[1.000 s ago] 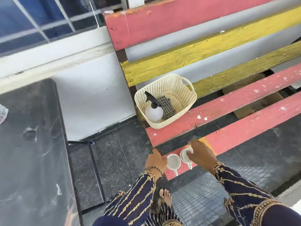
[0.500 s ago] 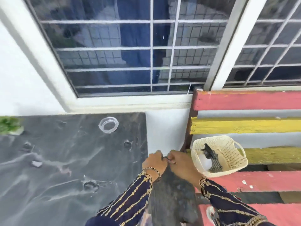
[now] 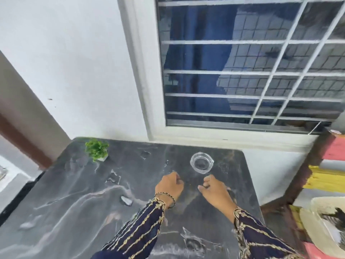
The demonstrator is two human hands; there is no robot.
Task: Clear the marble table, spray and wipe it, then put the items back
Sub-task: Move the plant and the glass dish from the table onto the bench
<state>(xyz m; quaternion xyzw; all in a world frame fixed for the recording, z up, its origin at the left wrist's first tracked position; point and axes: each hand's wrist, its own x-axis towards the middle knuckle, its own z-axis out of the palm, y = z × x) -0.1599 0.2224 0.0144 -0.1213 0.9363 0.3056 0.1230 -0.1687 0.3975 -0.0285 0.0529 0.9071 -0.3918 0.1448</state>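
Note:
The dark marble table [image 3: 78, 199] fills the lower middle of the view. A clear glass bowl [image 3: 201, 162] stands near its far right edge. A small green plant in a white pot [image 3: 97, 150] sits at the far left corner. My left hand [image 3: 169, 186] hovers just short of the bowl with its fingers curled in and nothing in it. My right hand [image 3: 214, 189] hangs beside it, fingers loosely bent and apart, also holding nothing. Both hands are apart from the bowl.
A cream plastic basket [image 3: 324, 225] with a dark spray nozzle in it rests on the red and yellow slatted bench [image 3: 328, 176] at the right. A barred window [image 3: 252, 62] and white wall stand behind the table.
The view has swung left from the bench to the table. Both hands left the white cups on the bench and now hover over the marble near the glass bowl.

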